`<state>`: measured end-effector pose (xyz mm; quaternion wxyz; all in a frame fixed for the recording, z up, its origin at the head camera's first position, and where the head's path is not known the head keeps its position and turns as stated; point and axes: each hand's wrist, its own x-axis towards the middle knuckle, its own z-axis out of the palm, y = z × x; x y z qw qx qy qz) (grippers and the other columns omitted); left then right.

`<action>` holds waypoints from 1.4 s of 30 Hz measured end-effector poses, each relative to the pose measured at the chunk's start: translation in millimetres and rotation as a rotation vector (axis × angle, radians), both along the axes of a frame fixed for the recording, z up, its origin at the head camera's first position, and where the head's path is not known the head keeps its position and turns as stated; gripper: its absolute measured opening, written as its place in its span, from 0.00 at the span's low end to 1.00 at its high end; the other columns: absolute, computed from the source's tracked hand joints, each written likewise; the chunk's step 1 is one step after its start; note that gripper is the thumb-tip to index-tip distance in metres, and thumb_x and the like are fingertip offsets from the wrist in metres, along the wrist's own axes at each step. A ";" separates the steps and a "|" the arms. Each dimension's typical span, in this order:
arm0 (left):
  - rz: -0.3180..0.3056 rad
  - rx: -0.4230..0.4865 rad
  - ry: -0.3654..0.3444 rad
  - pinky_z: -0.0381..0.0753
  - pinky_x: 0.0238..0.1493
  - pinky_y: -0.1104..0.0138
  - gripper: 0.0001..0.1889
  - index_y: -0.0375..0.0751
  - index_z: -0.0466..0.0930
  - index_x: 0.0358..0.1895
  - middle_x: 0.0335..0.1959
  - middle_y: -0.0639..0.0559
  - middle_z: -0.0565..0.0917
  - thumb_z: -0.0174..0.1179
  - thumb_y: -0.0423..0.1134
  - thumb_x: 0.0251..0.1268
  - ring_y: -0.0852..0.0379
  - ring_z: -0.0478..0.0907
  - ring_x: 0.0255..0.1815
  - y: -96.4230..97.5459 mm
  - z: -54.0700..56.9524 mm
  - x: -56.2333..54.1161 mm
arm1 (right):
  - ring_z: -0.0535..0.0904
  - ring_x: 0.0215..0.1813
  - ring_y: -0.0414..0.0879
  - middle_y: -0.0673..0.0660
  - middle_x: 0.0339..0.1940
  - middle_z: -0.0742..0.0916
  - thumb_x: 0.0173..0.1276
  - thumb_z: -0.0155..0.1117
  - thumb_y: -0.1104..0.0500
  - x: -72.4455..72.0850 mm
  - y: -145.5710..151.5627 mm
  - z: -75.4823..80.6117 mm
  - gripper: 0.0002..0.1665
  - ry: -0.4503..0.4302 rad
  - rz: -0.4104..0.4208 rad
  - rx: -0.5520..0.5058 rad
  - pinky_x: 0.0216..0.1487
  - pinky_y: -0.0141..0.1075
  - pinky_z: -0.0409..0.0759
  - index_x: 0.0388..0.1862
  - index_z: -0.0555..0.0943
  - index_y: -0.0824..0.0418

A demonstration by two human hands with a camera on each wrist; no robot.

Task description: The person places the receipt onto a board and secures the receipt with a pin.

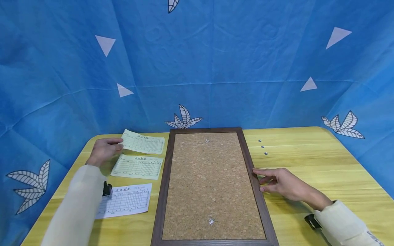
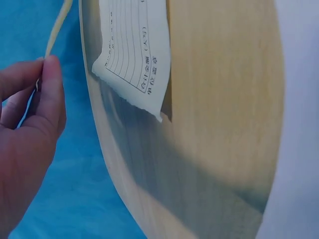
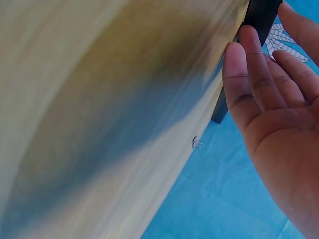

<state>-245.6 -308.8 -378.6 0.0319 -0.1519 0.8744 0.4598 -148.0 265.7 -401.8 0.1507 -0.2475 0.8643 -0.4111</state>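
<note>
My left hand (image 1: 105, 150) pinches the left edge of the farthest pale yellow-green printed slip (image 1: 144, 142) between thumb and fingers. In the left wrist view, that pinched paper (image 2: 58, 25) shows edge-on, raised from the table. Just nearer lies a second pale slip (image 1: 137, 167), and below it a white slip (image 1: 126, 201), partly behind my left sleeve. A cork board (image 1: 212, 184) in a dark wooden frame lies flat at the centre. My right hand (image 1: 284, 184) touches the frame's right side with its fingers (image 3: 253, 59) extended.
Three small silver tacks (image 1: 262, 146) lie on the wooden table (image 1: 307, 150) right of the board. Whitish marks (image 1: 211, 221) show on the cork near its top and bottom. A blue patterned cloth (image 1: 212, 68) hangs behind and beside the table.
</note>
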 end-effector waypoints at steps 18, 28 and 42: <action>0.022 0.187 0.106 0.80 0.32 0.72 0.28 0.40 0.76 0.68 0.65 0.41 0.76 0.67 0.46 0.67 0.65 0.84 0.44 -35.1 -25.1 -18.5 | 0.84 0.52 0.50 0.72 0.66 0.76 0.67 0.70 0.61 -0.3 0.2 0.7 0.35 0.019 0.002 0.022 0.42 0.33 0.84 0.70 0.71 0.70; -0.002 0.215 0.104 0.64 0.13 0.68 0.29 0.33 0.68 0.72 0.50 0.57 0.79 0.60 0.40 0.73 0.72 0.84 0.40 -7.7 10.7 11.5 | 0.84 0.52 0.51 0.72 0.66 0.76 0.67 0.70 0.61 0.0 -0.1 1.9 0.35 0.012 0.003 0.019 0.42 0.34 0.84 0.70 0.71 0.71; -0.019 0.341 0.132 0.81 0.42 0.76 0.28 0.31 0.66 0.72 0.66 0.39 0.70 0.59 0.36 0.73 0.75 0.82 0.39 12.0 10.7 12.3 | 0.84 0.52 0.52 0.73 0.66 0.76 0.67 0.70 0.62 0.4 -1.0 1.6 0.35 0.004 0.005 0.016 0.42 0.33 0.84 0.70 0.71 0.72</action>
